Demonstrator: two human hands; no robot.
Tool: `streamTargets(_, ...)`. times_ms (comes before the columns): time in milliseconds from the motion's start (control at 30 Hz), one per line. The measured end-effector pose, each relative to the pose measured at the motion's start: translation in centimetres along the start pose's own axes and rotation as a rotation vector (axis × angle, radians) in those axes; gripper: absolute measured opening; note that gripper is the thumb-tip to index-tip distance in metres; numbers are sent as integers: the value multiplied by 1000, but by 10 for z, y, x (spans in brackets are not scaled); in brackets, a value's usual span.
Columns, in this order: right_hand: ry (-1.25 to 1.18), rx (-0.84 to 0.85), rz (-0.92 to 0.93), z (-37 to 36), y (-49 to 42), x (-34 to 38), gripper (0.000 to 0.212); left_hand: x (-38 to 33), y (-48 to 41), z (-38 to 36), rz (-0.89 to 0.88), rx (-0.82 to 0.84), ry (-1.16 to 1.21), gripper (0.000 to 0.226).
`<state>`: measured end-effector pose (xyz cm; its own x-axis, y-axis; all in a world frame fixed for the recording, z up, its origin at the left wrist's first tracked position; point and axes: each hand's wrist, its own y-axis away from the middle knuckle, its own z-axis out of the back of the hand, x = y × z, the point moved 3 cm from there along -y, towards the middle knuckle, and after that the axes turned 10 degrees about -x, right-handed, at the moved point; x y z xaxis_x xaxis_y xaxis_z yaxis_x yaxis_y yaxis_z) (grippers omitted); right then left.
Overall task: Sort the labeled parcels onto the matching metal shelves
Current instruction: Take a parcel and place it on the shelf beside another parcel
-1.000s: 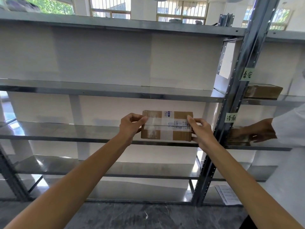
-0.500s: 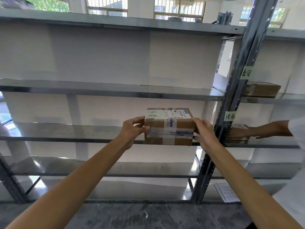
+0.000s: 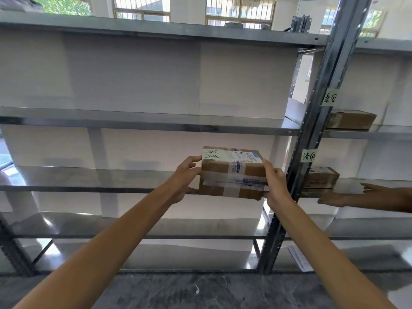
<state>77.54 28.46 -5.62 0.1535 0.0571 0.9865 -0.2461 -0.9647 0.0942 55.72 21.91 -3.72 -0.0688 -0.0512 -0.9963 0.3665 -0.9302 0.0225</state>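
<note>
At grey metal shelves [image 3: 138, 120], windows [image 3: 142, 7] above: holding parcel [image 3: 231, 175] level at middle-shelf edge, left of post [image 3: 311, 130]; gripping its ends with left hand [image 3: 186, 177] and right hand [image 3: 276, 186]. Keeping label [image 3: 211, 155] up, likely to check against tag [image 3: 309, 155] beside.

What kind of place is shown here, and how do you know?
Most likely a parcel sorting or storage room. Tall metal shelves stand side by side, handwritten green labels are stuck on the upright post, and the left hand and right hand hold a taped cardboard parcel with a shipping label.
</note>
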Motion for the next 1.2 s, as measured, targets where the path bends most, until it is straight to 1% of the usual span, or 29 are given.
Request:
streamTargets(133, -60, -57, -40, 4, -2, -2, 41, -9, 4, -8, 44, 13, 74, 23)
streamTargets(233, -111, -97, -36, 8, -3, -4, 37, -9, 0, -14, 10, -81, 39, 14)
streamTargets(333, -138, -137, -2, 8, -2, -5, 36, -10, -2, -18, -75, -166, 25, 21)
streamTargets(400, -144, -168, 10, 11, -3, -6, 37, -12, -1, -17, -106, -164, 6, 33)
streamTargets(500, -158, -186, 21, 17, -6, -5, 37, -6, -2, -16, -70, -76, -76, 68)
streamTargets(533, -157, -180, 26, 18, -7, -5, 36, -4, -1, -16, -60, -34, -96, 76)
streamTargets(600, -151, -159, 31, 18, -8, -4, 35, 1, 2, -15, -44, 102, -48, 82)
streamTargets(667, -137, -142, 38, 17, -10, -3, 37, 4, 6, -17, -46, 288, 27, 76)
streamTargets(700, -131, -142, 45, 17, -12, -2, 37, 5, 8, -18, -43, 350, 43, 71)
streamTargets(733, -126, -147, 52, 17, -13, 0, 37, 8, 10, -19, -30, 377, 55, 67)
streamTargets(833, -129, -151, 64, 17, -16, 4, 31, 13, 10, -23, -2, 351, 82, 64)
streamTargets(967, -148, -139, 70, 15, -18, 0, 28, 15, 9, -23, 14, 348, 43, 69)
streamTargets(1033, -168, -150, 84, 13, -18, -2, 28, 18, 9, -21, 71, 376, 33, 67)
streamTargets(1100, -200, -150, 103, 12, -19, -5, 29, 20, 9, -18, 160, 411, 79, 61)
streamTargets(1200, -198, -132, 110, 8, -21, -10, 31, 20, 6, -16, 248, 383, 91, 52)
